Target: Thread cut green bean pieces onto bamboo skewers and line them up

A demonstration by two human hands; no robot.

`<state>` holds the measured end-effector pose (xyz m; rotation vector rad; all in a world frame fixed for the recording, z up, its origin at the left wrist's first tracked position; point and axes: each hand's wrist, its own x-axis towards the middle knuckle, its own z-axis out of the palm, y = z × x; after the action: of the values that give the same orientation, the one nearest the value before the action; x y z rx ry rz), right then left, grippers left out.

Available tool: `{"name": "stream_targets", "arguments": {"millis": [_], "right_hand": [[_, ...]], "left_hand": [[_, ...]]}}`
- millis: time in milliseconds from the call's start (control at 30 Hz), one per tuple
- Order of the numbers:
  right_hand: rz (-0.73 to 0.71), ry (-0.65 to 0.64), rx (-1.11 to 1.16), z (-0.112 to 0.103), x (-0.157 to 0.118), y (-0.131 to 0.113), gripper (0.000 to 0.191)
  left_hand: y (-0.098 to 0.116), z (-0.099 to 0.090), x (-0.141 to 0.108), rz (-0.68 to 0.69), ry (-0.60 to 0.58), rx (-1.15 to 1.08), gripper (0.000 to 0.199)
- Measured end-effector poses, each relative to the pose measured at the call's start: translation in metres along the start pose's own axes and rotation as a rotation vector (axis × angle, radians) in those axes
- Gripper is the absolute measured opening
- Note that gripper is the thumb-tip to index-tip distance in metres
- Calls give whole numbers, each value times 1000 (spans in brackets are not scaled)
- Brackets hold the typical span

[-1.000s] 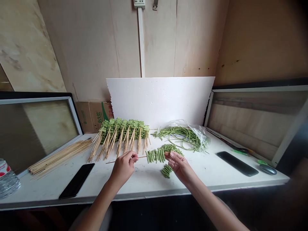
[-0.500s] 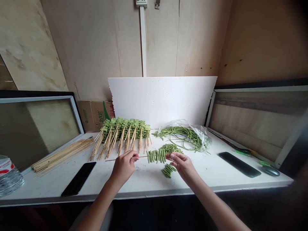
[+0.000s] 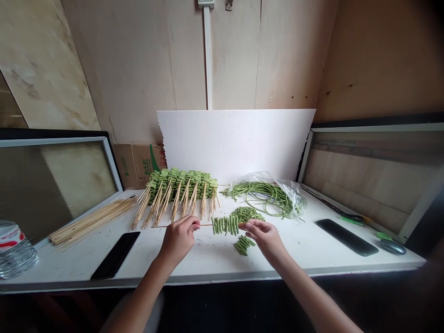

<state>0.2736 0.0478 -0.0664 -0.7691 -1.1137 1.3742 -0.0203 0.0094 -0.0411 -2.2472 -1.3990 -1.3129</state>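
Observation:
Between my hands a bamboo skewer is held level above the table, with a row of cut green bean pieces threaded on it. My left hand pinches the bare stick to the left of the beans. At the right end of the row, my right hand has its thumb and fingers closed on the skewer's end; the tip is hidden. Just below lies a small bunch of cut bean pieces, and behind it a larger heap of cut beans.
Finished bean skewers are stacked at the back. Bare skewers lie left, near a black phone and a water bottle. Long beans spill from a plastic bag. A dark slab and a mouse are right.
The whole view has shifted slightly. Both hands keep their hold on the skewer, and the row of bean pieces looks the same.

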Motion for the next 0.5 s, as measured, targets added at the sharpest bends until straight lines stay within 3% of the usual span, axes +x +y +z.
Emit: {"name": "stream_targets", "arguments": {"millis": [500], "right_hand": [[28,54,143,6,0,-4,32]], "left_hand": [[6,5,-1,-9,33,-64,16]]}}
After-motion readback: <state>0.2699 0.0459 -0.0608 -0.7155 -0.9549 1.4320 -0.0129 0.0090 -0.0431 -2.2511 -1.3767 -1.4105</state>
